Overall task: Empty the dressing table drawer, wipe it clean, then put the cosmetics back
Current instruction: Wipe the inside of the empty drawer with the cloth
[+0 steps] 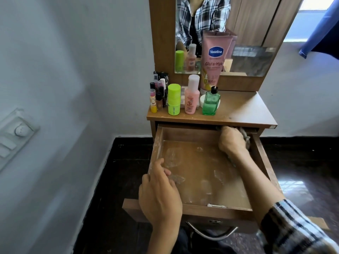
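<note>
Head view: drawer [185, 136] pulled out.
Right hand [232, 140]: far corner, fingers curled gripping cloth [245, 138].
Left hand [159, 191]: fingers loosely bent on drawer's left wall.

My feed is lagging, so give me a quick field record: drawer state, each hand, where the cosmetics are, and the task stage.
drawer: pulled out, no cosmetics inside, pale smears on its floor
right hand: at the back right corner, grip on a cloth
left hand: resting on the front left edge, holding nothing
cosmetics: standing on the tabletop, left side
stage: wiping, cosmetics not yet returned
</note>
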